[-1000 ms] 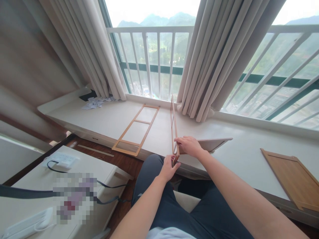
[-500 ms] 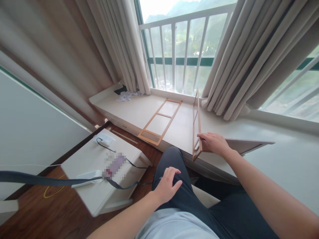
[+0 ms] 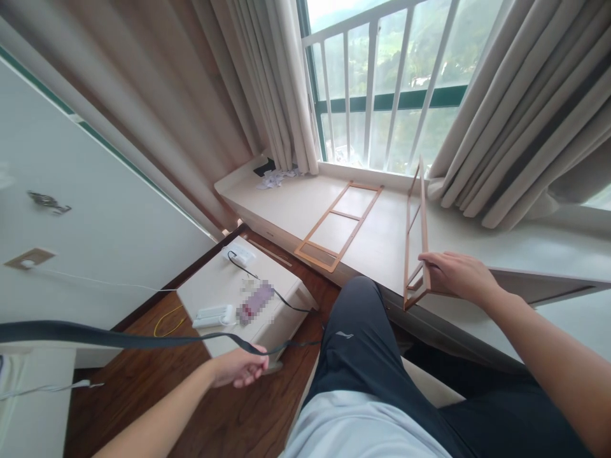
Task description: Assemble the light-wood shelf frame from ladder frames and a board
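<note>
Head view: right grip (image 3: 462, 275) holds an upright, rectangular wooden frame (image 3: 424, 222).

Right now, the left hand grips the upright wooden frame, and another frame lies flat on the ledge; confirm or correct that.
Wrong side: the head view shows the right hand gripping the upright wooden frame; another frame lies flat on the ledge.

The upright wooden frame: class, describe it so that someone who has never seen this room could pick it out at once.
Find the barred window, then the white ledge below it. Near the right-hand curtain, the right hand grips the upright wooden frame. Unlike the flat wooden frame lying to its left, it stands on edge.
</note>
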{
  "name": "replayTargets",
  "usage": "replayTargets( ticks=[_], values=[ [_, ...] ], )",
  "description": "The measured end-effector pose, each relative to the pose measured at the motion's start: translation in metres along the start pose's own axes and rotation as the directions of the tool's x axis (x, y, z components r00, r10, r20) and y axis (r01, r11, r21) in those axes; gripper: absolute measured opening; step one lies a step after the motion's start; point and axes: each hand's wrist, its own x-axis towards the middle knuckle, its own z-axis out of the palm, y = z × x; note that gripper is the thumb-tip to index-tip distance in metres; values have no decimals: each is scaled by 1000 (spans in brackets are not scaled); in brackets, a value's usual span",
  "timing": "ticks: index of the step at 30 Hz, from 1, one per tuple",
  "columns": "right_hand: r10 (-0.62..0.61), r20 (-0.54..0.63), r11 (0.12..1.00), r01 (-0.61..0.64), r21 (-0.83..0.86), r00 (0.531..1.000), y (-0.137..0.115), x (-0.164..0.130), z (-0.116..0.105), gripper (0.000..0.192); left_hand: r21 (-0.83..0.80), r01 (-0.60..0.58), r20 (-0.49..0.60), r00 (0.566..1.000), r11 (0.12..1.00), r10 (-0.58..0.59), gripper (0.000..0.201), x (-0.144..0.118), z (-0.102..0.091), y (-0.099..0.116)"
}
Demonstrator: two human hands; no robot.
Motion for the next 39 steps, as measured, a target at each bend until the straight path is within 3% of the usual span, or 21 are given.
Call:
replayTargets(
  ticks=[2, 3, 4, 6, 9, 11, 13, 18, 26, 31, 39],
  values=[
    [1, -4, 1000, -1, 3, 1000, 3, 0, 3, 33, 31, -75, -172, 982, 997, 79, 44, -3, -41, 8],
    [-1, -11, 1000, 1, 0, 1000, 4, 0, 6, 33, 69, -118, -301, 944, 991, 134, 45, -1, -61, 13],
    [-5, -17, 1000, 5, -5, 1000, 6, -1, 8, 33, 123, -131, -440, 882, 984, 172, 45, 2, -78, 18],
    [-12, -34, 1000, 11, -19, 999, 10, -1, 14, 34, 287, -76, -719, 642, 955, 266, 41, 14, -109, 26],
    [-31, -63, 999, 29, -28, 998, 14, -2, 20, 35, 379, 67, -817, 493, 923, 300, 26, 36, -140, 34],
    [-45, -83, 999, 43, -31, 996, 14, -2, 20, 35, 498, 255, -825, 433, 829, 363, 23, 52, -153, 37],
    [-66, -93, 997, 63, -43, 993, 15, -2, 19, 36, 561, 354, -809, 428, 748, 404, 23, 67, -161, 38],
    [-119, -103, 991, 111, -81, 988, 18, -1, 20, 41, 620, 451, -776, 475, 642, 416, 29, 98, -177, 35],
    [-140, -120, 989, 132, -68, 983, 22, 0, 24, 43, 587, 445, -796, 466, 676, 385, 29, 127, -193, 37],
    [-131, -112, 990, 125, -63, 985, 21, 0, 23, 41, 615, 426, -773, 493, 663, 399, 24, 142, -194, 43],
    [-110, -70, 993, 107, -40, 991, 20, 0, 21, 41, 619, 441, -775, 478, 650, 413, 24, 149, -193, 48]
  ],
)
